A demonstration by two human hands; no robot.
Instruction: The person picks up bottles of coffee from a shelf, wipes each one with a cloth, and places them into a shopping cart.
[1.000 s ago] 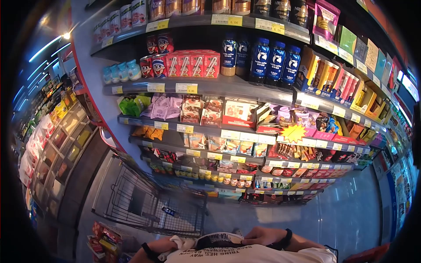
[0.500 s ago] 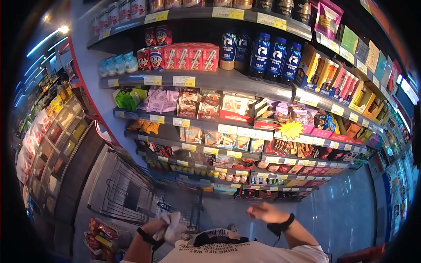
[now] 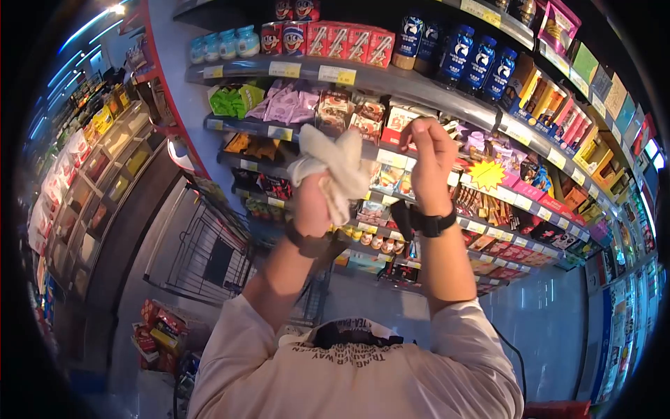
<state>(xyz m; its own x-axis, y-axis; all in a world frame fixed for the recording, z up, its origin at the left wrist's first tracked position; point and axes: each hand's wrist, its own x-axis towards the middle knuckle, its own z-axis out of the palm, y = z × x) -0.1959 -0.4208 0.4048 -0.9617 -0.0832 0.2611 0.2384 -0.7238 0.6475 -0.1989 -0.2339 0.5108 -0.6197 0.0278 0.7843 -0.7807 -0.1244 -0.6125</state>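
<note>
A white cloth [image 3: 336, 162] is bunched up in my left hand [image 3: 312, 204], which is closed around it and raised before the shelves. My right hand [image 3: 433, 167] is up beside it, fingers loosely bent and apart, with nothing seen in them. Behind that hand, and partly covered by it, is a red and white box [image 3: 398, 124] on the snack shelf. Purple packets [image 3: 289, 103] and a green bag [image 3: 237, 100] lie on the same shelf to the left. Both hands appear in front of the shelf edge; contact with the goods cannot be made out.
Blue-labelled bottles [image 3: 457, 52] and red and white cartons [image 3: 349, 43] stand on the shelf above. A wire shopping cart [image 3: 199, 255] is at the lower left, near a pile of red packages [image 3: 160, 328] low down. Produce bins [image 3: 105, 202] line the far left.
Both hands have risen from near my body up to the shelves, the left one carrying the white cloth. My view has tilted down, so the shelves sit higher.
</note>
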